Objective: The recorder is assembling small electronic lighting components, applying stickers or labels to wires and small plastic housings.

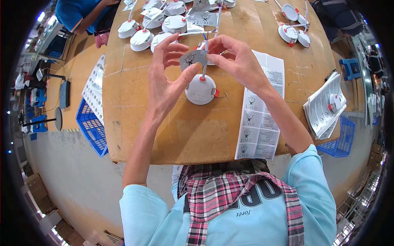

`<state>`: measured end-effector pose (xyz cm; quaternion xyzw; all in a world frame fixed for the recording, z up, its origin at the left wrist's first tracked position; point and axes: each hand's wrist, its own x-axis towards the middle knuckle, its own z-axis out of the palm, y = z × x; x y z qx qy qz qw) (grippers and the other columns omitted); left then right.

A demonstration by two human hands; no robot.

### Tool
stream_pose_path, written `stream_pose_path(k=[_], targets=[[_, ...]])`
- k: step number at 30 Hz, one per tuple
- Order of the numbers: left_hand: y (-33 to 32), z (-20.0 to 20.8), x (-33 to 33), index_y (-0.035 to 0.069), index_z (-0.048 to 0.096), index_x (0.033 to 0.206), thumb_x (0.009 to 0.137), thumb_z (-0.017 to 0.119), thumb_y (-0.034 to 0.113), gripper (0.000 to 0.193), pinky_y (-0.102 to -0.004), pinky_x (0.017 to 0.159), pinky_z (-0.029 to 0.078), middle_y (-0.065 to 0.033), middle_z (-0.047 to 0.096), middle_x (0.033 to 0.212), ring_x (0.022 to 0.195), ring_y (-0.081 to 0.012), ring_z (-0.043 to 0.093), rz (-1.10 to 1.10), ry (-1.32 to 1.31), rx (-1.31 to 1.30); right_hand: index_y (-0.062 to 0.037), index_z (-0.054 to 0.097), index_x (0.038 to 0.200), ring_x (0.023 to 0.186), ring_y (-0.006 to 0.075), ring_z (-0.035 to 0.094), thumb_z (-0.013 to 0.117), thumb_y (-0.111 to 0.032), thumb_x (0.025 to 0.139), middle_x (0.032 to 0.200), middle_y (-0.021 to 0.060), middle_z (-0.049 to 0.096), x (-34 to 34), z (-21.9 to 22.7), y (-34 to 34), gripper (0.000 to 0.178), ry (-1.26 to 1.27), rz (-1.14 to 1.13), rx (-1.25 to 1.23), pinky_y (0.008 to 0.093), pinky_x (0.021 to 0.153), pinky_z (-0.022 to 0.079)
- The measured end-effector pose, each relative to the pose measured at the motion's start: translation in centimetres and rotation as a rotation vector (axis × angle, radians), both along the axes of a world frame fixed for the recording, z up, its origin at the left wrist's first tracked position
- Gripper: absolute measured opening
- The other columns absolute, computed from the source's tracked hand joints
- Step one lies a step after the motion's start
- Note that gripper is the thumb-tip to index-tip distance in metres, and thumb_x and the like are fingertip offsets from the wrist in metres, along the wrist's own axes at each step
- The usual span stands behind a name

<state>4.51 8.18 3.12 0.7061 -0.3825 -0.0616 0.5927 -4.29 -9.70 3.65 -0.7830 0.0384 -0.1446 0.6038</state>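
Observation:
A round white downlight [200,93] with a red clip at its side rests on the table in front of me. From its red grommet a white cable [205,70] rises between my hands, with bare coloured wires at its top. My left hand [164,84] pinches a small printed label [189,60] between thumb and fingers, beside the cable. Whether the label sticks to the cable I cannot tell. My right hand [239,63] has thumb and forefinger closed at the cable and the label's right edge; the fingertips partly cover the cable.
A long sheet of labels [262,123] lies under my right forearm on the wooden table [164,141]. Several downlights [175,24] crowd the far side; others [288,33] lie far right. A paper stack [326,107] sits at right. Blue crates [91,127] flank the table; a person [82,14] is far left.

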Motion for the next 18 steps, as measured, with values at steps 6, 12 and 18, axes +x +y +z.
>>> stream_pose_path(k=[6, 12, 18], targets=[[0.0, -1.5, -0.9, 0.006, 0.048, 0.131, 0.079, 0.075, 0.026, 0.062, -0.0369, 0.087, 0.047, -0.0098, 0.061, 0.116, 0.103, -0.0198, 0.059, -0.078, 0.140, 0.092, 0.0001, 0.063, 0.100, 0.076, 0.0123, 0.063, 0.063, -0.011, 0.086, 0.088, 0.0063, 0.065, -0.8, 0.7, -0.1, 0.018, -0.003, -0.021, 0.020, 0.0248, 0.066, 0.051], [0.6, -2.1, -1.6, 0.003, 0.065, 0.105, 0.085, 0.068, 0.012, 0.022, -0.0292, 0.079, 0.050, -0.0063, 0.067, 0.103, 0.093, -0.0155, 0.062, -0.144, 0.256, 0.235, -0.0011, 0.062, 0.108, 0.093, 0.0116, 0.060, 0.061, -0.011, 0.089, 0.098, 0.0046, 0.064, -2.5, 2.2, -0.2, 0.022, -0.008, 0.107, -0.038, 0.0277, 0.084, 0.048], [0.3, -1.0, -1.3, 0.004, 0.064, 0.101, 0.089, 0.063, 0.012, 0.015, -0.0312, 0.085, 0.047, -0.0043, 0.066, 0.099, 0.095, -0.0165, 0.060, -0.277, 0.038, 0.281, 0.0004, 0.067, 0.105, 0.087, 0.0126, 0.063, 0.059, -0.014, 0.090, 0.097, 0.0068, 0.068, -3.9, 2.8, -2.7, 0.022, -0.045, 0.123, 0.026, 0.0268, 0.080, 0.048]])
